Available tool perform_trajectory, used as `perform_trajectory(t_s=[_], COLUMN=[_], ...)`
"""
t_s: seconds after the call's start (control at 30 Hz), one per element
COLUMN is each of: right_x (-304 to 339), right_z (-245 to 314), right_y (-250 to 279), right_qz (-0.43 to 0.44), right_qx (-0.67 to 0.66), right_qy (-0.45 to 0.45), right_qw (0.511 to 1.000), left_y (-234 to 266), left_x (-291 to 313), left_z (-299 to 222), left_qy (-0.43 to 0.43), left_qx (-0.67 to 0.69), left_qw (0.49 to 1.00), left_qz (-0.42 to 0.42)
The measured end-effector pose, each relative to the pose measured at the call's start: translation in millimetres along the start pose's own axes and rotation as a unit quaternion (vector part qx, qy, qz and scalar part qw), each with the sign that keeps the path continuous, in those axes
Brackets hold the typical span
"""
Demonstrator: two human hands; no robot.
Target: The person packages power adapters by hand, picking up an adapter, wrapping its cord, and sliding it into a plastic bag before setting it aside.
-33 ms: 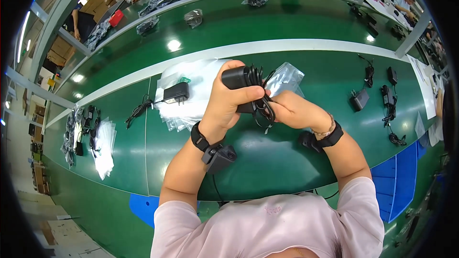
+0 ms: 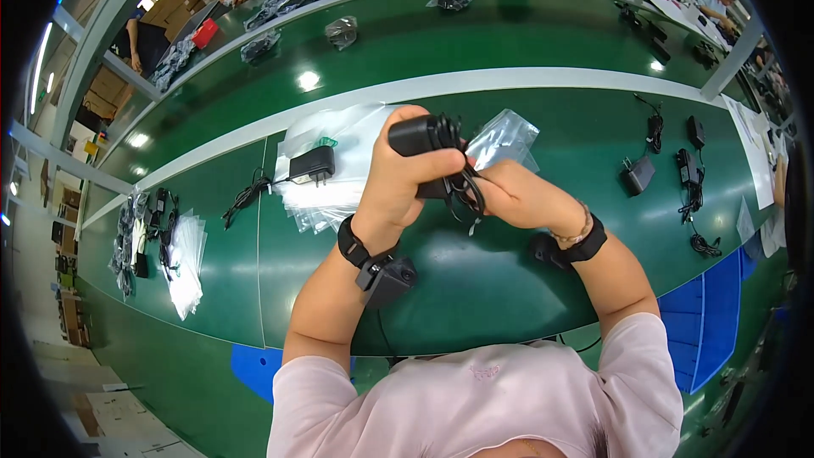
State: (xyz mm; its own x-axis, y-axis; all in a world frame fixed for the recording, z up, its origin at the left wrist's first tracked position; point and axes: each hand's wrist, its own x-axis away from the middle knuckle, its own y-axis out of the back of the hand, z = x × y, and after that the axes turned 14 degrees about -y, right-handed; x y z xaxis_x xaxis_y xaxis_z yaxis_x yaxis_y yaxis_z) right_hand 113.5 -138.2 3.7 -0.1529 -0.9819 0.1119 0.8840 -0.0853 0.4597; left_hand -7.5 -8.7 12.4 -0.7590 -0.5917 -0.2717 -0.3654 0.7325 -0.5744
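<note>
My left hand [image 2: 400, 171] is closed around a black power adapter [image 2: 410, 136], its thumb pressing across the bundled black cable [image 2: 449, 131]. Fingers of my right hand [image 2: 519, 192] pinch the cable coil [image 2: 465, 198] just right of the adapter; the fingertips are partly hidden. A stack of clear plastic bags [image 2: 309, 203] lies on the green table beneath and left of my left hand. On that stack rests another black adapter [image 2: 313, 164], its cable tied in a bundle. Behind my right hand lies a further clear bag [image 2: 506, 137].
To the right lie adapters with cables [image 2: 638, 175]. Bagged adapters [image 2: 127, 237] and more bags [image 2: 186, 267] occupy the left end. A pale rail [image 2: 509, 79] separates a far green surface holding several bagged items. Blue bins [image 2: 699, 322] stand below the right edge. Other people work beyond.
The adapter and its cable have shifted very slightly left and down in my hands. Both hands keep their grip.
</note>
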Motion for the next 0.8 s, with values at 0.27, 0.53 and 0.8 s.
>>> perform_trajectory(t_s=[0.27,0.53,0.8], right_x=[-9.4,-6.5,-6.5], right_z=[-16.7,-2.0,-16.9], right_y=[5.3,-17.5,-33.9], right_qz=[-0.164,-0.084,-0.142], right_qx=[-0.043,-0.535,-0.474], right_qy=[-0.164,-0.079,-0.028], right_qw=[0.972,0.837,0.869], left_y=[5.0,8.8,-14.0], left_x=[2.4,11.3,8.4], left_z=[-7.5,27.5,36.2], left_qy=[-0.428,-0.206,-0.206], left_qx=[-0.442,-0.273,-0.181], left_qw=[0.785,0.939,0.955], left_qz=[0.078,0.039,-0.114])
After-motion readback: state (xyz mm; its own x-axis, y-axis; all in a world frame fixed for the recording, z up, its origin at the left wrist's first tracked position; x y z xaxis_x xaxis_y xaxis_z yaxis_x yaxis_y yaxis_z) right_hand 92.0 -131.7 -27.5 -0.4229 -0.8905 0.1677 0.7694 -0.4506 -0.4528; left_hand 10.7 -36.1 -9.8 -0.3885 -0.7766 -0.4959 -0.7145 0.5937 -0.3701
